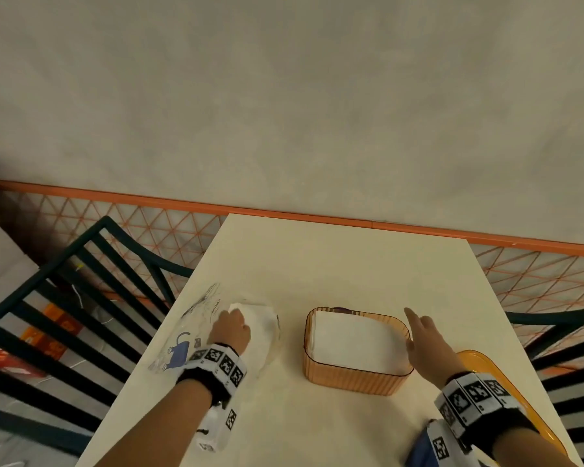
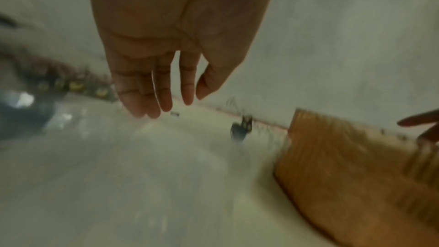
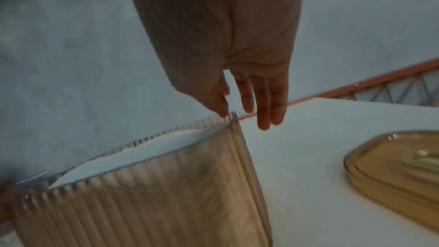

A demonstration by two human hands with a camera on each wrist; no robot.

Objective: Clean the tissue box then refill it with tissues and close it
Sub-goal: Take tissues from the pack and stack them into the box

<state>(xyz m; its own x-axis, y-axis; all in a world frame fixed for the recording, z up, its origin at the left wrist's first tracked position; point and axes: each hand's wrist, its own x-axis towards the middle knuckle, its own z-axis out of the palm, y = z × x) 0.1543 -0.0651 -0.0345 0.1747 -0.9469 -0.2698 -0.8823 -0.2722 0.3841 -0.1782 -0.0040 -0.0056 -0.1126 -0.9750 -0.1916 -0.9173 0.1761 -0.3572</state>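
The table (image 1: 334, 264) carries the open box (image 1: 354, 379), centre, filled with tissues (image 1: 354, 335). The lid (image 1: 520, 399) lies right. The relaxed right hand (image 1: 425, 338) touches the rim; the empty, open left hand (image 1: 231, 332) hovers over the wrapper (image 1: 196, 318). A raised tissue edge could jam the lid.

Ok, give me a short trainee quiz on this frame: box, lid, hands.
1. True or false: the lid is fitted on the tissue box.
2. The box holds: A nothing; B white tissues; C a folded cloth.
3. Fill in: the right hand, fingers straight, is at the box's ___ side.
Key: 1 false, it lies on the table beside the box; 2 B; 3 right.
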